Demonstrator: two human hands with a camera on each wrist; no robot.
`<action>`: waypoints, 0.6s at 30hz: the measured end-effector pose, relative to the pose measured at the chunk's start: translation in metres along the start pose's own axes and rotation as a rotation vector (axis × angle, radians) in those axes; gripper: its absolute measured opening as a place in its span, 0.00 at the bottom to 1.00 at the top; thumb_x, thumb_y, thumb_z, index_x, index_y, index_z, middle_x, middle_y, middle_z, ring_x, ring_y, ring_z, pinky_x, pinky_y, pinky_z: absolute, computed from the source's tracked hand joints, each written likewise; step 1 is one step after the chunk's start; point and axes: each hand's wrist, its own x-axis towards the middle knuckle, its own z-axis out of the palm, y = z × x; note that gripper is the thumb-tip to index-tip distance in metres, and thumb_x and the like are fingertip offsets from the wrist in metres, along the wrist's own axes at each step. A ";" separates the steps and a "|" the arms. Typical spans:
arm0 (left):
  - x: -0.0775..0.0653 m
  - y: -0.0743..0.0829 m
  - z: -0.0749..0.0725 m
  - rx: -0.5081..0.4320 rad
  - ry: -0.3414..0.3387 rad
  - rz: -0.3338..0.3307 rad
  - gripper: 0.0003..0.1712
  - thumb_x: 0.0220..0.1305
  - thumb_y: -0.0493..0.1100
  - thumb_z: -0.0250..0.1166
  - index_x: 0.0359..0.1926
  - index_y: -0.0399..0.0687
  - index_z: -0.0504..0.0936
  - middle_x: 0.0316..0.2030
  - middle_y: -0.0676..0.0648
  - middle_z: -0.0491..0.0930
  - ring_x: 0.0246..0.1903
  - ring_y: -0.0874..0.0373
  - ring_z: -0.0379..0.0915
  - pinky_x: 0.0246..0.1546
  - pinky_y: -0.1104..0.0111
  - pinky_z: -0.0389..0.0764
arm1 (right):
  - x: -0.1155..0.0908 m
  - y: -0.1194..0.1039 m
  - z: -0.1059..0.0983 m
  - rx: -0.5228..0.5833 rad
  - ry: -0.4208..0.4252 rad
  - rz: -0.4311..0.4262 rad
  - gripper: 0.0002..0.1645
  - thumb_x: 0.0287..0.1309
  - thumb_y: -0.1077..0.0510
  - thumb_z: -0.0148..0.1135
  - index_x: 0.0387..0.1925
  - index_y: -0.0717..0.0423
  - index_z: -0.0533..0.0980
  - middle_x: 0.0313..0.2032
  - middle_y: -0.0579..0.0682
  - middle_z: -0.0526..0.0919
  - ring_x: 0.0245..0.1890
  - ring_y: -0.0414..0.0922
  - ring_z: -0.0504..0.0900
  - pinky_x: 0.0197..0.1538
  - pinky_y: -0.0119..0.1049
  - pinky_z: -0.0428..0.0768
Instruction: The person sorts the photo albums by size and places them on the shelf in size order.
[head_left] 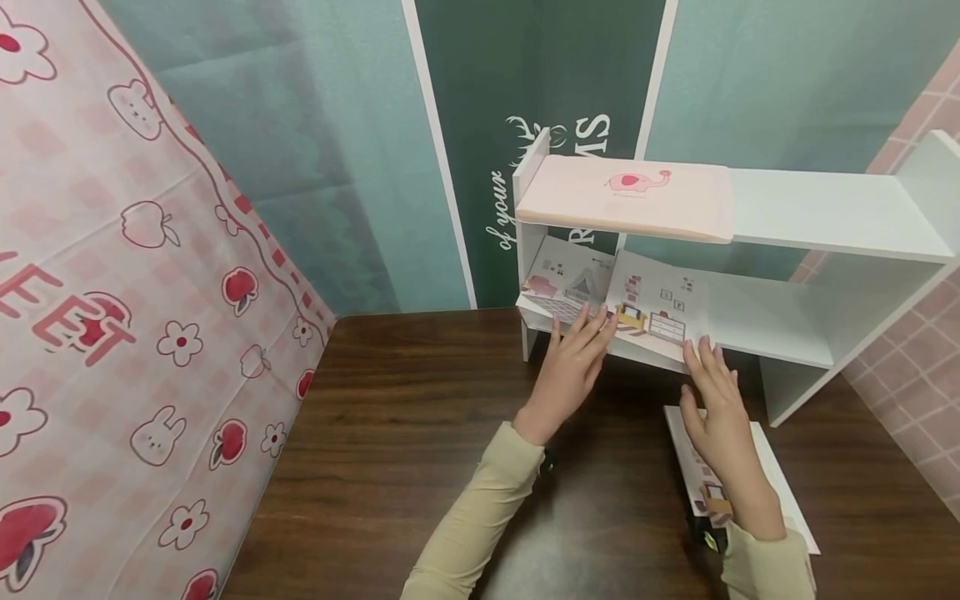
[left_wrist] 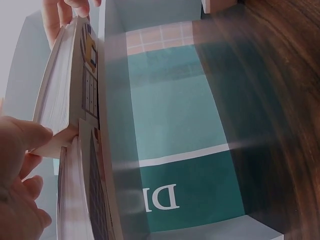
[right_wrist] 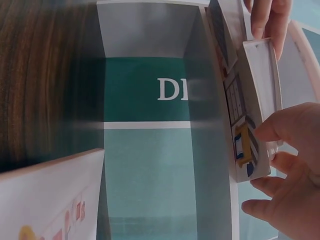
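In the head view an illustrated white book [head_left: 651, 305] lies on the middle shelf [head_left: 765, 317] of a small white rack, beside a second illustrated book [head_left: 564, 279] at its left. My left hand [head_left: 564, 375] touches the near part where these two books meet. At the other end, the fingers of my right hand [head_left: 720, 408] rest against the book's right near corner. Both wrist views show a thick block of pages, with the left thumb [left_wrist: 35, 134] at one end and the right thumb [right_wrist: 277, 125] near the other. Neither hand visibly curls round the book.
A pink elephant book [head_left: 630, 187] occupies the left of the top shelf [head_left: 825, 208]. Beneath my right forearm, another illustrated white book [head_left: 776, 471] lies on the brown wooden table [head_left: 390, 433]. A patterned pink cloth [head_left: 187, 367] hangs at the left, and a green backdrop stands behind.
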 end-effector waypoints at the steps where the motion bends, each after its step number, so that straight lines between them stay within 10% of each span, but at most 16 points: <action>1: 0.000 0.000 0.000 0.001 0.002 0.001 0.29 0.66 0.42 0.57 0.67 0.53 0.63 0.67 0.51 0.60 0.69 0.54 0.48 0.65 0.44 0.51 | 0.000 0.000 0.000 -0.002 -0.005 0.001 0.42 0.53 0.74 0.56 0.68 0.50 0.59 0.69 0.59 0.54 0.69 0.60 0.51 0.68 0.59 0.44; 18: 0.011 -0.003 0.002 -0.004 -0.062 -0.027 0.30 0.67 0.44 0.56 0.69 0.55 0.60 0.68 0.52 0.57 0.70 0.56 0.42 0.67 0.45 0.44 | 0.012 0.005 0.000 0.001 -0.032 -0.006 0.44 0.51 0.72 0.58 0.69 0.53 0.57 0.68 0.64 0.52 0.69 0.63 0.48 0.66 0.63 0.39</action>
